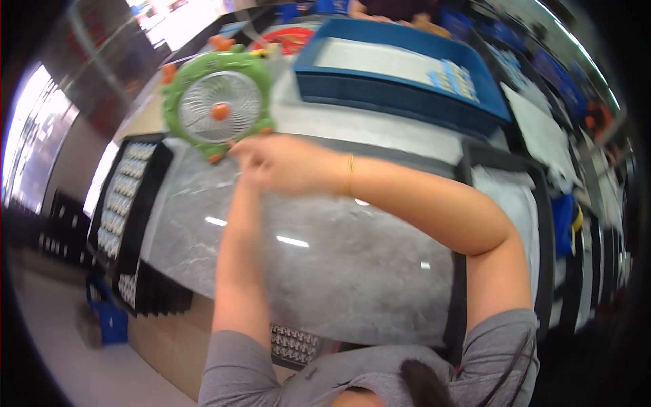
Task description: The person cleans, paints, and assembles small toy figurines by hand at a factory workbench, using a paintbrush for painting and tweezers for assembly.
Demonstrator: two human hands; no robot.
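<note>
A green fan (234,68) with a clear grille and an orange centre stands at the far left of the grey marbled table (352,271). Reaching across from the right, my right hand (291,163) has its fingertips at the fan's lower edge; whether they touch it I cannot make out. My left hand (252,178) comes up from below and meets the right one, which covers most of it. Motion smears the fingers of both hands, and nothing held shows in either.
A large blue bin (400,91) with white sheet and light blue pieces sits beyond the table. Black trays (152,180) of small parts line the left edge. A dark-framed tray (502,197) with white lining lies right. A person (393,8) is across the table.
</note>
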